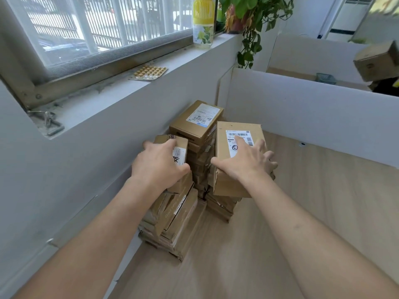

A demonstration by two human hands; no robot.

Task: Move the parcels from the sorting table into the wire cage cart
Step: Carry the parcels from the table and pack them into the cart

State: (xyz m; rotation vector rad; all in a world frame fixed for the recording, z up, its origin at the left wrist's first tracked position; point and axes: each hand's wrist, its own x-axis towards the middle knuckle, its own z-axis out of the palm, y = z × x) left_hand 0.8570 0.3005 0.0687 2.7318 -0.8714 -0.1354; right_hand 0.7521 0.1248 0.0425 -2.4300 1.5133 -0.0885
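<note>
Left hand (pixel 158 164) curls over a small cardboard parcel (pixel 180 152) atop the near stack; right hand (pixel 245 162) spreads over a labelled box (pixel 235 160), fingers wrapping its far edge. Stiff, prob. light; grip by opp. edges. Third parcel (pixel 196 120) sits just beyond both hands.

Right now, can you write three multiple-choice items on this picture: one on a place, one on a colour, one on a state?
1. Where does the blister pack lie?
A. on the windowsill
B. on the table
C. on a parcel

2. What colour is the bottle's top part?
A. red
B. yellow
C. blue

3. What does the right hand do?
A. hangs idle
B. holds the bottle
C. grips a labelled parcel

Answers:
1 A: it rests on the sill under the window.
2 B: the upper part is yellow.
3 C: the fingers spread over the parcel's top, thumb at its near edge; the left hand grips another parcel.
</note>
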